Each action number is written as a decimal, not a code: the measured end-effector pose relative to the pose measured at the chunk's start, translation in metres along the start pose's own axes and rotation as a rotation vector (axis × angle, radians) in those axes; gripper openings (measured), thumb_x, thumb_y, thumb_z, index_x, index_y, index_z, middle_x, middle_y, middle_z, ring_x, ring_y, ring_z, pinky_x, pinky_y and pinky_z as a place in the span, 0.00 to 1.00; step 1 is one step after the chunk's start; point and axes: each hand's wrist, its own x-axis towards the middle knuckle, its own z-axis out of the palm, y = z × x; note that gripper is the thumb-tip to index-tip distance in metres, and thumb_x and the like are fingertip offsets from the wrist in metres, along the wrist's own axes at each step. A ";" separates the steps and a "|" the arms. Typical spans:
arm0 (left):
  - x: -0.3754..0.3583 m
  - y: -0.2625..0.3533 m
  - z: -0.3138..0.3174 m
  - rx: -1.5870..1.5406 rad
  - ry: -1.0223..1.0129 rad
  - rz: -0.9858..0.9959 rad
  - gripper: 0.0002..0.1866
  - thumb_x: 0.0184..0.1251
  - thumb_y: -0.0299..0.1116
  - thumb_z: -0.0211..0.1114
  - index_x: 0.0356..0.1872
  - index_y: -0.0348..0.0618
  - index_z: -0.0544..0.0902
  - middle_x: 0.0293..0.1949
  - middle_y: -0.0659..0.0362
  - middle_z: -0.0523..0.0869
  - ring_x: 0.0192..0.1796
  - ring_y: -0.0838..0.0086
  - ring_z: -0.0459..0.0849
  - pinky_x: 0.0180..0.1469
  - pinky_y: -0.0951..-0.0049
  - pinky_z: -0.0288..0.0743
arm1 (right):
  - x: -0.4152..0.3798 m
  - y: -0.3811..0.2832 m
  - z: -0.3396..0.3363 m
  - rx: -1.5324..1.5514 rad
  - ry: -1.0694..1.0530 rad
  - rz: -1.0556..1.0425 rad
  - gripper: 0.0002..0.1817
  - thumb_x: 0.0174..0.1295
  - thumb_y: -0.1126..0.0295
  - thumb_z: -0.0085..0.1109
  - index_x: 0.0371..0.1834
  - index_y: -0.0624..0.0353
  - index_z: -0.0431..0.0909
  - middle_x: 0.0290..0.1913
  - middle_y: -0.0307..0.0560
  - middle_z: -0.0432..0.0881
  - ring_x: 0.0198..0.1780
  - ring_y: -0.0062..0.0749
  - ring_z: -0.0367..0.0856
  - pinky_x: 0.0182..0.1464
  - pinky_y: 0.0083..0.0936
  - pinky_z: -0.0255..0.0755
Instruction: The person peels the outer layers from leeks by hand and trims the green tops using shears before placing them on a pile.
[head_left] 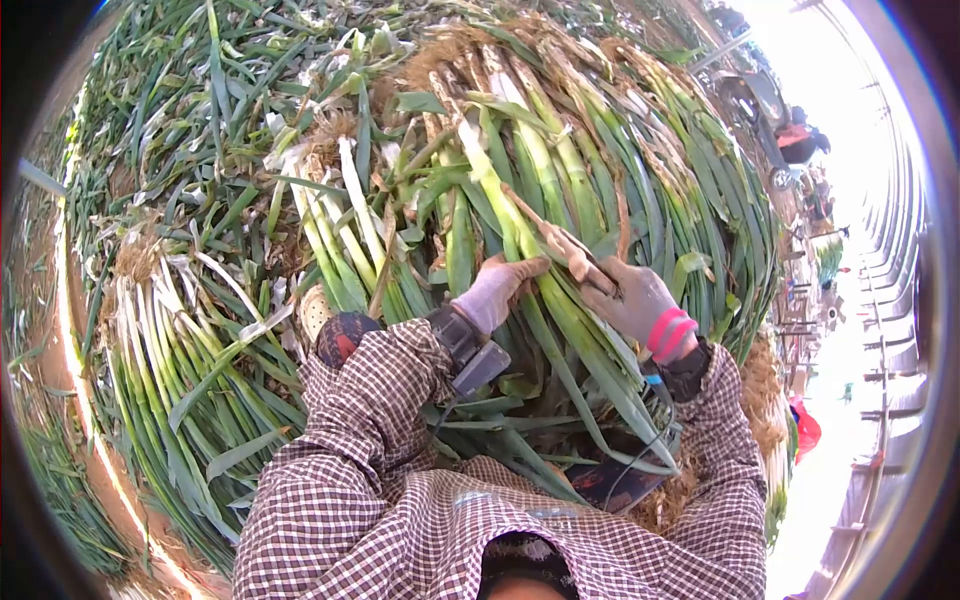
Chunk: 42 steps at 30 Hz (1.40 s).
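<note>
My left hand (pixel 500 290), in a light glove, is closed round the green part of a large green onion (pixel 515 235). Its pale stem points up and away from me, and its long leaves hang down toward my lap. My right hand (pixel 635 305), gloved with a pink band at the wrist, is closed on a dry brownish outer leaf (pixel 567 250) along the right side of that onion. Just beyond both hands lies a big pile of green onions (pixel 570 160), roots at the far end. The fingertips of my right hand are partly hidden.
To the left lie a smaller bunch of green onions (pixel 165 340) and another bunch (pixel 340 235). Stripped leaves (pixel 200 120) cover the ground at the far left. Parked vehicles (pixel 750 100) and a red object (pixel 805 430) appear at the right.
</note>
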 end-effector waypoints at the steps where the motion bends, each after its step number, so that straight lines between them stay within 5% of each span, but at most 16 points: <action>1: -0.002 0.002 0.000 0.038 0.029 -0.007 0.15 0.64 0.30 0.72 0.50 0.40 0.81 0.40 0.59 0.88 0.34 0.76 0.85 0.36 0.78 0.78 | 0.016 -0.001 0.004 -0.003 0.011 -0.014 0.22 0.62 0.49 0.61 0.39 0.61 0.79 0.31 0.63 0.83 0.36 0.60 0.83 0.39 0.46 0.75; 6: -0.003 0.006 0.000 0.118 0.075 0.012 0.13 0.64 0.31 0.72 0.48 0.42 0.81 0.35 0.62 0.87 0.29 0.78 0.82 0.32 0.77 0.79 | 0.105 -0.004 0.024 -0.024 0.080 -0.080 0.24 0.61 0.50 0.63 0.32 0.65 0.76 0.29 0.65 0.79 0.34 0.61 0.80 0.37 0.43 0.72; 10: -0.006 0.009 0.002 0.174 0.071 -0.001 0.17 0.64 0.33 0.74 0.50 0.42 0.79 0.34 0.63 0.85 0.27 0.81 0.79 0.30 0.80 0.76 | 0.172 -0.024 0.028 -0.120 -0.007 -0.006 0.28 0.59 0.44 0.60 0.38 0.64 0.82 0.40 0.65 0.85 0.47 0.61 0.83 0.52 0.47 0.75; 17: -0.011 0.013 0.001 0.201 0.036 -0.023 0.22 0.62 0.32 0.74 0.54 0.41 0.76 0.39 0.62 0.85 0.35 0.79 0.83 0.36 0.79 0.80 | 0.252 -0.048 0.040 -0.208 -0.072 0.033 0.33 0.60 0.43 0.53 0.50 0.65 0.84 0.45 0.69 0.84 0.52 0.60 0.83 0.56 0.46 0.74; 22: -0.009 0.014 -0.007 0.219 -0.007 0.006 0.21 0.63 0.31 0.74 0.54 0.41 0.75 0.40 0.61 0.85 0.37 0.78 0.85 0.38 0.79 0.81 | 0.196 -0.026 0.024 -0.200 -0.087 -0.060 0.26 0.60 0.45 0.58 0.39 0.61 0.83 0.36 0.65 0.85 0.40 0.60 0.85 0.45 0.46 0.76; 26: -0.017 0.015 -0.006 0.176 0.027 0.017 0.22 0.58 0.32 0.76 0.51 0.41 0.77 0.33 0.62 0.84 0.26 0.80 0.79 0.27 0.79 0.73 | 0.128 -0.026 0.011 -0.259 -0.088 -0.007 0.27 0.60 0.43 0.59 0.39 0.61 0.81 0.33 0.64 0.84 0.39 0.61 0.84 0.43 0.47 0.76; 36: -0.039 0.035 -0.028 0.235 -0.047 0.043 0.22 0.63 0.28 0.72 0.55 0.39 0.73 0.37 0.61 0.85 0.32 0.78 0.85 0.33 0.79 0.81 | 0.176 -0.020 0.047 -0.114 0.026 -0.046 0.27 0.61 0.45 0.60 0.39 0.63 0.81 0.36 0.64 0.85 0.41 0.59 0.85 0.45 0.46 0.76; 39: -0.052 0.058 -0.032 0.185 -0.071 0.104 0.20 0.66 0.29 0.70 0.56 0.40 0.74 0.39 0.60 0.86 0.34 0.78 0.86 0.35 0.77 0.84 | 0.114 -0.019 0.034 -0.004 0.002 -0.110 0.21 0.62 0.53 0.63 0.37 0.63 0.80 0.30 0.61 0.81 0.31 0.50 0.82 0.36 0.40 0.73; 42: -0.041 0.056 -0.049 0.072 -0.152 0.102 0.16 0.69 0.32 0.68 0.54 0.40 0.77 0.40 0.60 0.87 0.34 0.78 0.86 0.36 0.77 0.84 | 0.034 -0.033 0.016 0.094 -0.024 -0.026 0.20 0.63 0.53 0.62 0.37 0.63 0.77 0.30 0.65 0.80 0.35 0.61 0.82 0.38 0.45 0.73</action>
